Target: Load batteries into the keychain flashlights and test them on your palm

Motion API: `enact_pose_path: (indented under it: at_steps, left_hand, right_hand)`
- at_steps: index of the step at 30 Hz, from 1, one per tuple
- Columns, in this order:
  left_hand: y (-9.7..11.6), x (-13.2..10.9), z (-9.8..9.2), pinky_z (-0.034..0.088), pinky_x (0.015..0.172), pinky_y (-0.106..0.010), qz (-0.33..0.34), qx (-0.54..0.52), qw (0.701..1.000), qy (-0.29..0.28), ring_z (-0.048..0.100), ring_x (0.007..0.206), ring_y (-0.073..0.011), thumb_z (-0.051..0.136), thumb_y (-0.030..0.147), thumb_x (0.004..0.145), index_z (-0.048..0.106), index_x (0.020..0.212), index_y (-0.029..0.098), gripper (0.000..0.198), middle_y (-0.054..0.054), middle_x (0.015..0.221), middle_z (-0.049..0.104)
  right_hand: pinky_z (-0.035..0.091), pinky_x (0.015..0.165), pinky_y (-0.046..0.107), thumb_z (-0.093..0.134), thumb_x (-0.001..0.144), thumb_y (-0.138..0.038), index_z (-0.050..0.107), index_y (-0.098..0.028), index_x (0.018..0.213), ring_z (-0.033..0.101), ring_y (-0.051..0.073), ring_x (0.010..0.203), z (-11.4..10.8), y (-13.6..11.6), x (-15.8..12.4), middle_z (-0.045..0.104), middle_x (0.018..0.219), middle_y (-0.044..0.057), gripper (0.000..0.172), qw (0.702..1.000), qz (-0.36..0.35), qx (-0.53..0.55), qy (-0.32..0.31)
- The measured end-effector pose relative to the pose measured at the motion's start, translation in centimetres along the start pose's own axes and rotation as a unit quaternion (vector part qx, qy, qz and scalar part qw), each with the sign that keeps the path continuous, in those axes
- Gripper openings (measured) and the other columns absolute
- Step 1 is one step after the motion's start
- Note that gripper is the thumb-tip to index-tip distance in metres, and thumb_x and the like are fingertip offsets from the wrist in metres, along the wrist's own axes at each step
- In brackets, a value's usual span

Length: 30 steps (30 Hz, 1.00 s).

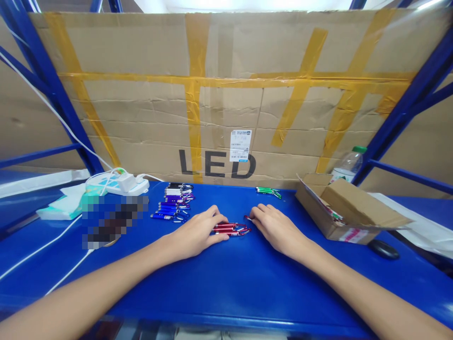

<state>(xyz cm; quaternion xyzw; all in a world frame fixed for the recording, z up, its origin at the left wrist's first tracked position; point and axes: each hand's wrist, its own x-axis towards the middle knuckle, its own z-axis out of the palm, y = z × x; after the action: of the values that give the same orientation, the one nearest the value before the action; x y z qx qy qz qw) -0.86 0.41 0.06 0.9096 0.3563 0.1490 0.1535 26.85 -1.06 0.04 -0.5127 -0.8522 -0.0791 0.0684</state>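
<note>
Several red keychain penlights [228,230] with small carabiner clips lie side by side on the blue table [240,283]. My left hand [200,231] is closed about their left ends, the thumb on the near side and the fingers on the far side. To their right, my right hand [278,231] has its fingertips pinched on a red carabiner clip [247,218]; the rest of that piece is hidden behind the fingers. Farther back on the left lies a column of blue, purple, silver and black penlights [170,205]. A few green penlights [267,191] lie at the back, right of centre.
An open cardboard box [318,219] with small items inside stands at right, a black computer mouse [384,249] beside it and a plastic bottle [348,165] behind. At left are a white power strip [123,184], cables and a tissue pack [63,203]. A large cardboard sheet [152,113] backs the table.
</note>
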Motion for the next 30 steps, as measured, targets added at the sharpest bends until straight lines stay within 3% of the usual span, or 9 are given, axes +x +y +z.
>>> enact_pose_path:
  at_steps: [12,20,30]
  left_hand:
    - [-0.28,-0.09,0.15,0.054,0.105,-0.038,0.076,-0.080,0.994,0.010,0.068,0.112,-0.0241,0.065,0.040,0.106,0.068,0.135,0.024,0.033,-0.009,0.125,0.063]
    - [0.28,-0.06,-0.09,0.052,0.106,-0.038,0.057,-0.082,0.995,0.000,0.068,0.115,-0.0243,0.069,0.033,0.103,0.069,0.133,0.025,0.030,-0.008,0.127,0.064]
    - [0.20,-0.28,0.17,0.051,0.105,-0.040,0.050,-0.024,0.998,0.020,0.065,0.118,-0.0267,0.070,0.042,0.103,0.069,0.132,0.026,0.033,-0.007,0.126,0.066]
  right_hand:
    - [0.047,0.081,0.036,0.041,0.115,-0.022,0.060,-0.021,0.099,0.066,0.025,0.090,0.34,-0.16,-0.06,0.068,0.099,0.009,0.025,0.999,-0.004,0.036,0.019]
    - [0.050,0.084,0.036,0.041,0.115,-0.021,0.061,-0.020,0.105,0.065,0.024,0.093,0.17,-0.59,-0.15,0.067,0.104,0.009,0.022,0.993,-0.027,0.112,0.007]
    - [0.047,0.085,0.037,0.038,0.116,-0.025,0.060,-0.022,0.106,0.064,0.024,0.095,-0.10,-0.99,-0.28,0.067,0.105,0.007,0.025,0.991,-0.048,0.125,0.004]
